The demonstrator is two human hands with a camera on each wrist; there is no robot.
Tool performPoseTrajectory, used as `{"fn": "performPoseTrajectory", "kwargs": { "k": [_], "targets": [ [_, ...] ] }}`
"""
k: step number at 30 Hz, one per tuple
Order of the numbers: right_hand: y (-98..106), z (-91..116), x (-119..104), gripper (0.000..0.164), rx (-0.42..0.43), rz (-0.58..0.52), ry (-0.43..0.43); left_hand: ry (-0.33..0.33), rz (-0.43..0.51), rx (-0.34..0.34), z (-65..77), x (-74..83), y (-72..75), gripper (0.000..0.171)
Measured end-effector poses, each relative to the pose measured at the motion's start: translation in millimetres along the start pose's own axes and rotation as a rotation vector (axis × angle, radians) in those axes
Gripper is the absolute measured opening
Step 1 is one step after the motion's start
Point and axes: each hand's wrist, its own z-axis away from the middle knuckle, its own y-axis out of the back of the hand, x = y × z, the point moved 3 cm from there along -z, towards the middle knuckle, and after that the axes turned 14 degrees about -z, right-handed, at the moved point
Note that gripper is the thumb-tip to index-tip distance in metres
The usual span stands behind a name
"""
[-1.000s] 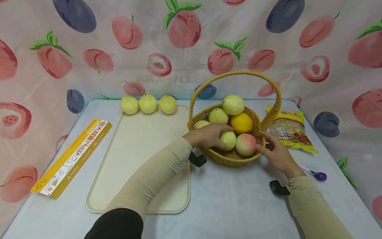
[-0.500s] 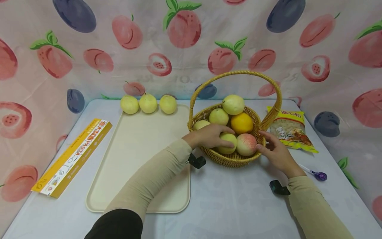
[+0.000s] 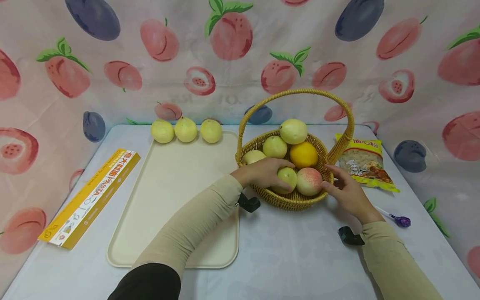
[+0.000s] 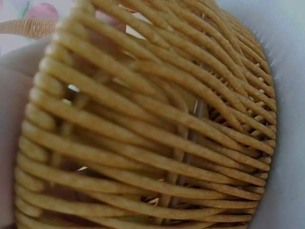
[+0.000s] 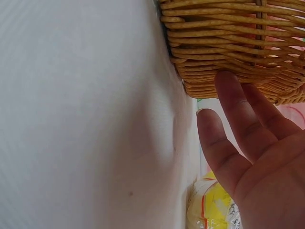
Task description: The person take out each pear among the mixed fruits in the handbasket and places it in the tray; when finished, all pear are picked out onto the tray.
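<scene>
A wicker basket (image 3: 288,203) with a tall arched handle stands right of centre in the head view. Near its front my left hand (image 3: 264,171) holds a pale green round fruit (image 3: 288,178), low among the others. In the left wrist view, basket weave (image 4: 157,124) hides most of that hand. Opposite, my right hand (image 3: 346,193) grips the basket's right rim, thumb over the edge beside a blushing peach (image 3: 309,182). Several of its fingers (image 5: 236,107) lie along the outside in the right wrist view. An orange (image 3: 303,155) and more pale green fruits (image 3: 293,131) fill the rear.
Left of the basket lies a cream tray (image 3: 180,179), with three yellow-green fruits (image 3: 186,130) along its back edge. A pasta box (image 3: 90,200) is at far left. At right are a pasta bag (image 3: 365,162) and a purple lollipop (image 3: 401,221).
The pale green fruit under my left hand has turned and shifted slightly, and the thumb has changed place on it. My right hand and the basket look the same.
</scene>
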Motion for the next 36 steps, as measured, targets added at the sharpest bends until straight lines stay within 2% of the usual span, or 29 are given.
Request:
{"fn": "performPoseTrajectory", "kwargs": {
  "k": [8, 16, 24, 30, 36],
  "targets": [
    [0.0, -0.6, 2.3, 0.071, -0.005, 0.0, -0.016, -0.03, 0.016, 0.06, 3.0, -0.8, 0.7, 0.065],
    [-0.2, -0.6, 4.7, 0.072, -0.01, -0.014, -0.03, -0.048, 0.102, 0.152, 9.0, -3.7, 4.7, 0.066],
    [1.2, -0.6, 4.1, 0.07, -0.008, -0.007, -0.007, -0.039, 0.105, 0.184, 24.7, 2.3, 18.1, 0.067],
    [2.2, -0.6, 1.6, 0.07, -0.022, -0.007, -0.013, -0.066, 0.059, 0.189, 36.4, 7.5, 27.9, 0.059],
    [2.2, -0.6, 2.6, 0.071, -0.019, -0.007, -0.011, -0.096, 0.062, 0.195, 52.0, 8.8, 36.0, 0.055]
  ]
}}
